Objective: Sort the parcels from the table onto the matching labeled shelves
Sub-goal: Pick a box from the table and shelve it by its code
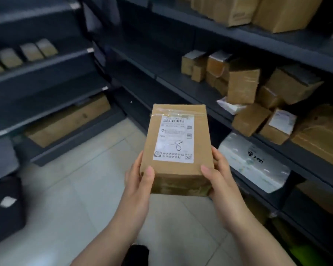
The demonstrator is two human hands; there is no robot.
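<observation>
A brown cardboard parcel (179,175) is held up in front of me, its white shipping label facing the camera with a handwritten 8 on it. My left hand (137,178) grips its lower left edge, thumb on top. On the lower right edge sits my right hand (218,174), thumb also on the top face. The parcel hangs over the tiled floor between two dark shelf units.
The dark shelf unit on the right (288,47) carries several brown boxes (242,87) and a silver padded bag (254,162) lower down. On the left stands another shelf unit (46,62) with small boxes and a large flat carton (65,121). A black box (5,206) sits on the floor at left.
</observation>
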